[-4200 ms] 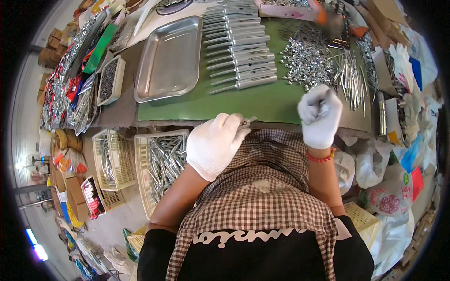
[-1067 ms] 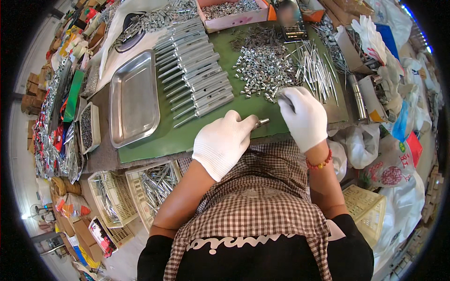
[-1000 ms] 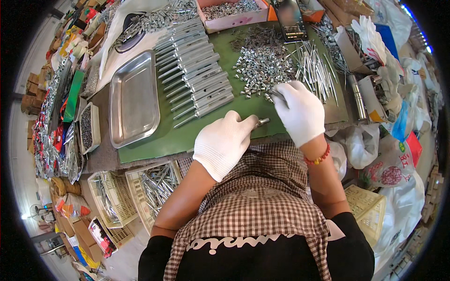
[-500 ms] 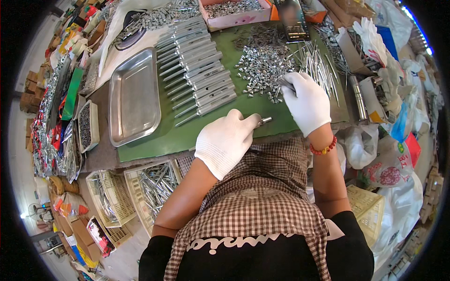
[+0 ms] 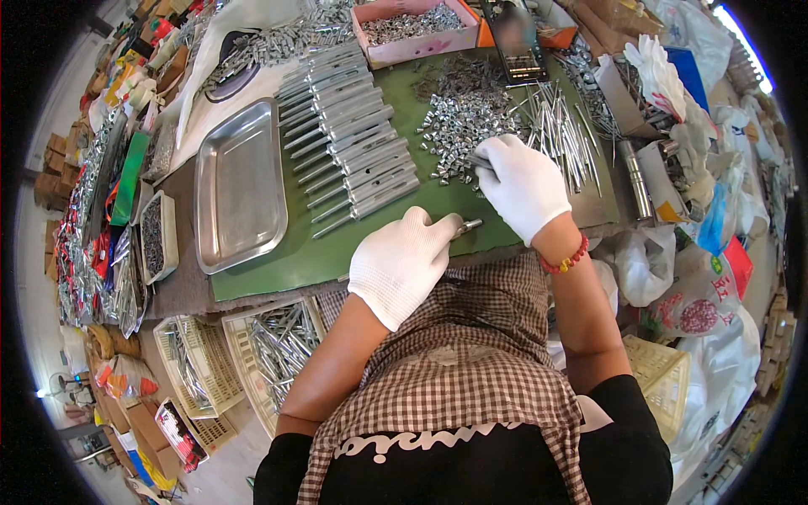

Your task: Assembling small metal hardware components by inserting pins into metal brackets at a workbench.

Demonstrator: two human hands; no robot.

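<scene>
While our left hand [image 5: 400,268] was clamped on a metal tube [image 5: 471,225], whose bright end poked out past the thumb and finger above the near edge of the green mat [image 5: 295,273], our right hand [image 5: 523,189] was at the near side of a heap of small metal caps [image 5: 459,126]. Its fingers were bent close together, but we could not tell whether a cap was pinched between them. To do this well, we judged, we needed to keep the left hold steady, leave the tube's end uncovered, and take one cap at a time with the fingertips, since the gloves [image 5: 543,202] probably dulled our touch and neighbouring caps could easily cling.

Beyond the left hand we had a slanting row of tubes with thin rods [image 5: 370,160] sticking out of their ends, and beside it a shallow steel tray [image 5: 240,185] with rounded corners. Farther left, a small white box [image 5: 172,240] held dark little pieces. Past the caps stood a pink box [image 5: 425,49] filled with small shiny parts. Below the table's near edge, on our left, one cream basket [image 5: 244,353] held a jumble of metal tubes and another [image 5: 215,370] held long metal pieces
</scene>
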